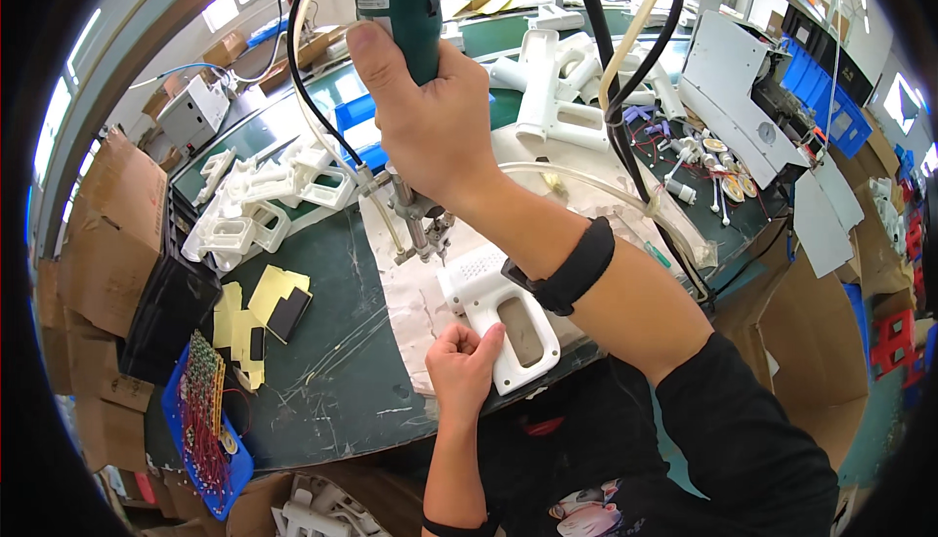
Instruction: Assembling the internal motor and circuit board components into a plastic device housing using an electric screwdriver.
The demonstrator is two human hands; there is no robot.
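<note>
My left hand (461, 369) pinches the near-left side of a white plastic housing with a looped handle (481, 310), thumb over the handle's edge and fingers curled, and the housing lies on a pale, stained paper sheet (403, 314) over the dark green worktable (337, 381). Above it, my right hand (430, 122) is wrapped tightly around a dark green cylindrical power tool (422, 14), with a silvery metal nozzle assembly (414, 219) below my fist. Farther off, a heap of similar white plastic housings (555, 87) sits beyond my right forearm.
</note>
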